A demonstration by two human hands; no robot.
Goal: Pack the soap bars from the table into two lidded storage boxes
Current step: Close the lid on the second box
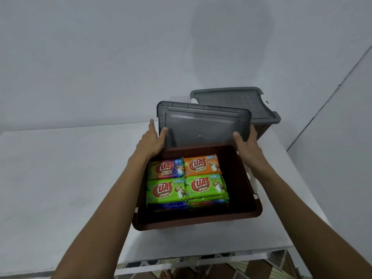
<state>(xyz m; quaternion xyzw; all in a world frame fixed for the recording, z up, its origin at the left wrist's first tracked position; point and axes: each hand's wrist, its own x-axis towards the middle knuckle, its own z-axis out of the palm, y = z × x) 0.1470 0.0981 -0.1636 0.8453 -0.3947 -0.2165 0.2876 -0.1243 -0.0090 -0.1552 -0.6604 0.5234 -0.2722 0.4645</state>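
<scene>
Soap bars in bright wrappers lie flat inside the brown storage box, which stands open on the white table. They fill the left and middle part of the box in stacks. On top one sees a purple-blue bar and an orange bar at the far side, and two green bars at the near side. The right part of the box floor is dark and bare.

Both hands hold the grey lid above the far edge of this box. The lid is tilted, with its inner face turned to the camera. The left hand grips the left edge, the thumb lying on the inner face. The right hand grips the right edge in the same way, its fingers hidden behind the lid.

Behind, near the far right corner of the table, stands the second box, with its own grey lid on top. A patterned floor shows below the table edge.
</scene>
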